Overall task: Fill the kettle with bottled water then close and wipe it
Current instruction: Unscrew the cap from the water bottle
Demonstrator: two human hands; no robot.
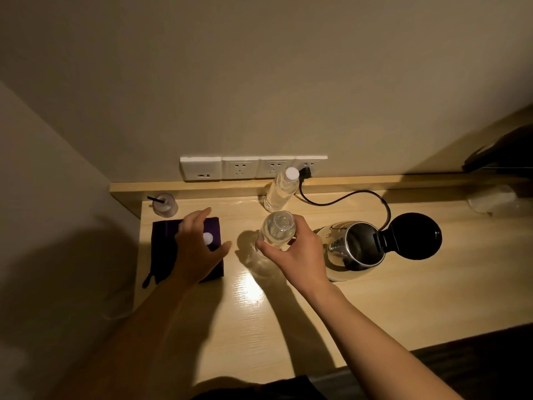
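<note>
Uncapped bottle (278,232) held just left of the open-lidded kettle (357,249).
Right hand (300,252) grips the bottle; left hand (196,249) spread open above purple cloth (164,235).

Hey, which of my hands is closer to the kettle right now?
Right. The right hand, holding the open bottle, is just left of the kettle; the left hand is farther left, above the purple cloth.

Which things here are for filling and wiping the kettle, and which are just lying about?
For the job: kettle, open bottle in right hand, cap, cloth, capped bottle.
Lying about: jar with stick, sockets.
</note>
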